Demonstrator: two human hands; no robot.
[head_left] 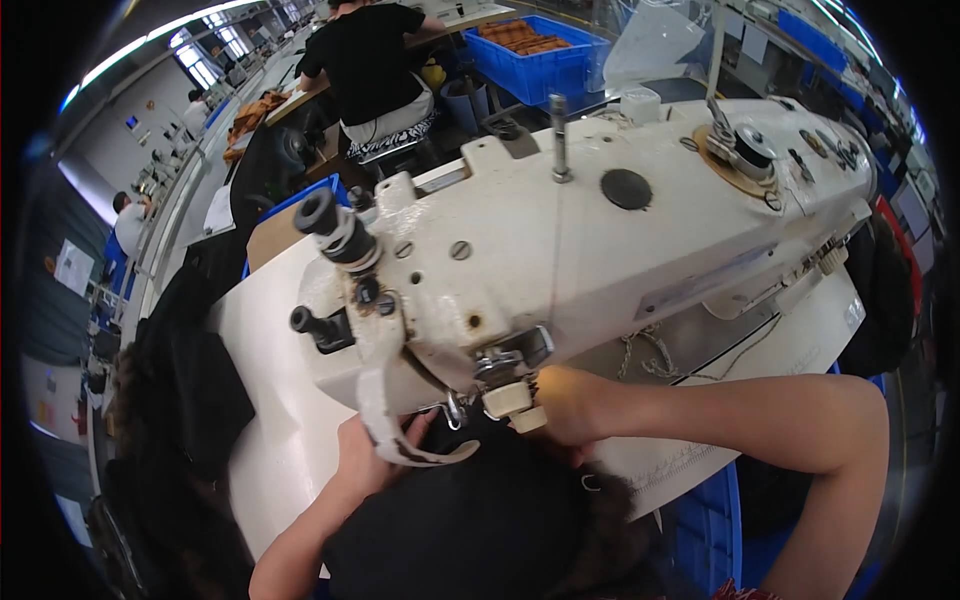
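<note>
Down at the needle end of a big white sewing machine (510, 250), there's a piece of black cloth (450, 520) bunched up on the near side, spilling toward the bottom of the view, with some fuzzy dark brown stuff (622, 505) along its right side. Left hand (362, 462) comes in from below, fingers right by the metal foot (456, 411) and partly tucked behind a curved white strip (375, 400). Can't honestly tell if that grip is pinching the cloth or just resting on it. Right hand (572, 408) reaches round from the other side, elbow bent way out, with a warm yellowish glow on it. Its fingertips are mostly hidden by the cloth and machine parts, so no idea how tight that grip is either.

The bench (285, 420) is pale, and some loose light cord (650, 355) lies on it behind the right forearm. More black fabric (190, 370) hangs off to the left. Further back, a co-worker in a black top (362, 65) sits facing away, next to a blue crate (545, 75) full of orange-brown cloth (520, 36).
</note>
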